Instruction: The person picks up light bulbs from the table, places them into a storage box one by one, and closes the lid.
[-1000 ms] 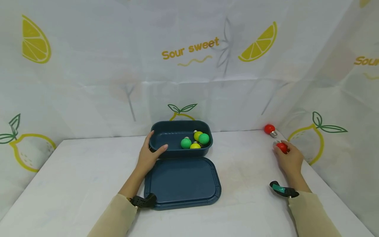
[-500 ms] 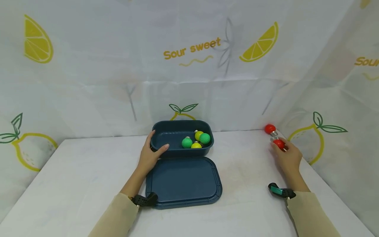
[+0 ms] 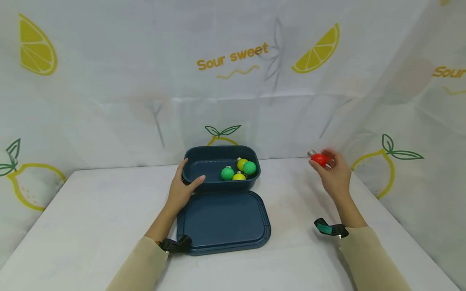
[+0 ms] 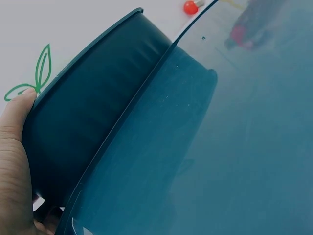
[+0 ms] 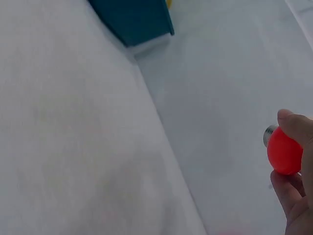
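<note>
My right hand (image 3: 336, 174) pinches a red light bulb (image 3: 318, 159) between thumb and fingers, just above the table's back right. Its metal screw base points to the upper left. In the right wrist view, this bulb (image 5: 285, 152) sits at the right edge. My left hand (image 3: 179, 190) grips the front left corner of a dark blue box (image 3: 214, 186), thumb along the near wall. Inside, at the right end, lie green bulbs (image 3: 227, 173) and yellow bulbs (image 3: 238, 176). A red bulb (image 4: 190, 7) appears at the left wrist view's top; I cannot tell whether it is the held one.
A dark blue lid (image 3: 223, 222) lies flat on the white table (image 3: 109, 226), close in front of the box. Behind the table hangs a white lemon-print sheet (image 3: 138, 81), which also covers the right side. White tabletop lies between the box and my right hand.
My right hand has lifted the red bulb and moved left and toward the back. The other red bulb, seen earlier, is no longer plainly visible in the head view. My left hand stays put.
</note>
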### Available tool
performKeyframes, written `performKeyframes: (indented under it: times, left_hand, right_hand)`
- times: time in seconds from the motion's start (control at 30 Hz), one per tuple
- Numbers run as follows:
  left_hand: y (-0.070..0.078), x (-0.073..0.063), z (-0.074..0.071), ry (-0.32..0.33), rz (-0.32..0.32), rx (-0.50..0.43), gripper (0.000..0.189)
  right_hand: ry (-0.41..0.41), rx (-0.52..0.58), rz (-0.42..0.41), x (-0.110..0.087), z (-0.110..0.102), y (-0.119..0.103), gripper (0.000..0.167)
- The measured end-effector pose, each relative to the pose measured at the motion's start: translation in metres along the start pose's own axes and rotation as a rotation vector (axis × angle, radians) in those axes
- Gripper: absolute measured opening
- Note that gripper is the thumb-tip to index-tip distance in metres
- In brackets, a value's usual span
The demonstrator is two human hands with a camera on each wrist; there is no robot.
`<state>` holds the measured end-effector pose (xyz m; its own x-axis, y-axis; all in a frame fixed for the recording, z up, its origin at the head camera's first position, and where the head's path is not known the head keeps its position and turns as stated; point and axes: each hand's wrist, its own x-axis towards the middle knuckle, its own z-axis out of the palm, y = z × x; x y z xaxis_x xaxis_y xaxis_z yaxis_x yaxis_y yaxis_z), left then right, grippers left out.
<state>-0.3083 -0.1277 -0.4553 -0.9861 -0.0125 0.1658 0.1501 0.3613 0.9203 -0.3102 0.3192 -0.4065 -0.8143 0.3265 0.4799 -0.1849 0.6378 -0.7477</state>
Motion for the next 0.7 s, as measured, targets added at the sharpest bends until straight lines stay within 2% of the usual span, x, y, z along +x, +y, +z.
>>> performKeyframes:
  times: [0.27, 0.43, 0.57, 0.7]
  left_hand:
    - [-0.001, -0.001, 0.000, 0.005, -0.005, -0.005, 0.092]
    - [-0.003, -0.001, -0.001, 0.005, 0.002, -0.010, 0.092]
    - [-0.002, -0.001, 0.000, 0.005, -0.004, -0.002, 0.092]
    - [-0.001, 0.000, 0.001, 0.007, -0.005, -0.003, 0.091]
  right_hand:
    - [-0.032, 0.095, -0.152, 0.007, 0.029, -0.054, 0.049]
    - [-0.076, 0.193, -0.242, 0.008, 0.049, -0.080, 0.045]
    - [-0.123, 0.283, -0.275, 0.008, 0.063, -0.098, 0.044]
    - [-0.150, 0.377, -0.273, 0.006, 0.076, -0.119, 0.044]
